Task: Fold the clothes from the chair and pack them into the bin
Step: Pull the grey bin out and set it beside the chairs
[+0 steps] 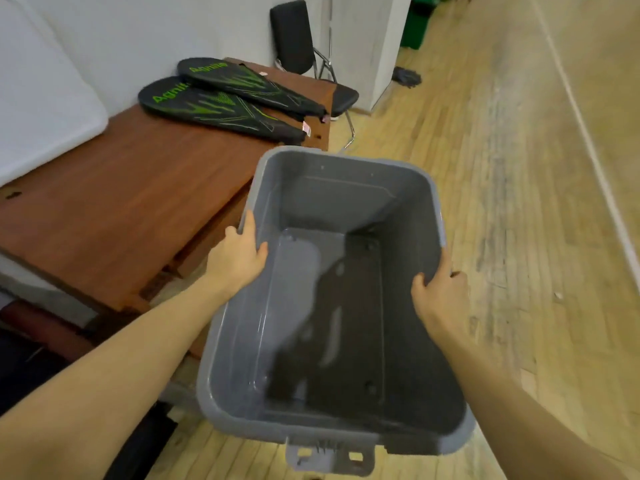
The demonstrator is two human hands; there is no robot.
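A grey plastic bin (346, 188) fills the middle of the head view, held above the wooden floor beside a table. Nothing lies inside it; its dark bottom shows reflections. My left hand (239, 256) grips its left rim, thumb inside the wall. My right hand (441, 289) grips the right rim the same way. A black chair (298, 39) stands at the far end of the table against the wall, and I see no clothes on it.
A reddish-brown wooden table (114, 202) runs along the left, with two black racket covers (221, 105) printed in green at its far end. A white board (38, 98) leans at the left. Wooden floor (519, 168) stretches to the right; a green bin (417, 22) stands far back.
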